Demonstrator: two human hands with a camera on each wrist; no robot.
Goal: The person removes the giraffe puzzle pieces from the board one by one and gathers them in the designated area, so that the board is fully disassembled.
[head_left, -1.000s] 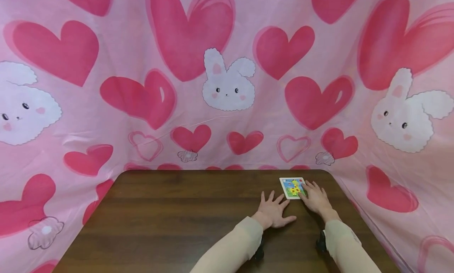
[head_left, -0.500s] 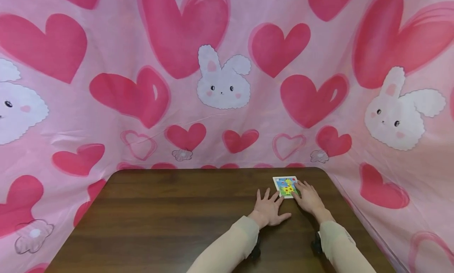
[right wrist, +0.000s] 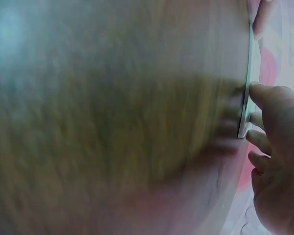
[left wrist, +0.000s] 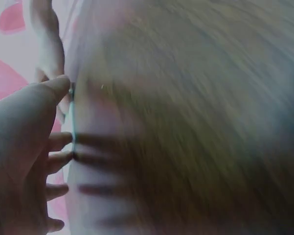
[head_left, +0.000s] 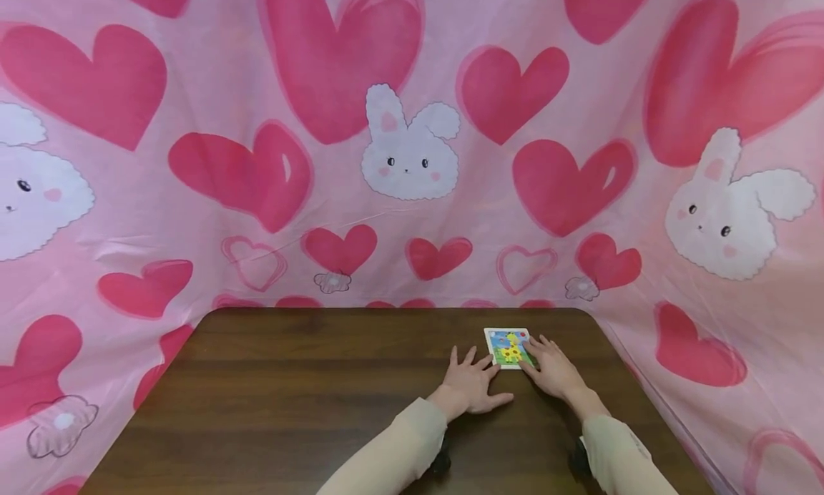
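Observation:
A flat square picture board (head_left: 508, 348) with a white border and a yellow giraffe on blue and green lies on the dark table toward the far right. My left hand (head_left: 468, 388) is spread palm down. Its fingertips touch the board's near left corner, and its thumb points right over the table. On the other side, my right hand (head_left: 553, 368) has its index finger over the board's right edge and its thumb at the near edge. In the right wrist view the board (right wrist: 249, 98) shows edge-on beside the right thumb; its printed face is hidden there.
The brown wooden table (head_left: 290, 402) has rounded far corners. A pink curtain (head_left: 489, 223) with hearts and rabbits hangs behind it and at both sides. Dark bands sit under both cuffs.
The board has slid left and a little nearer across the table, with both hands moving along beside it. The head view has also shifted slightly.

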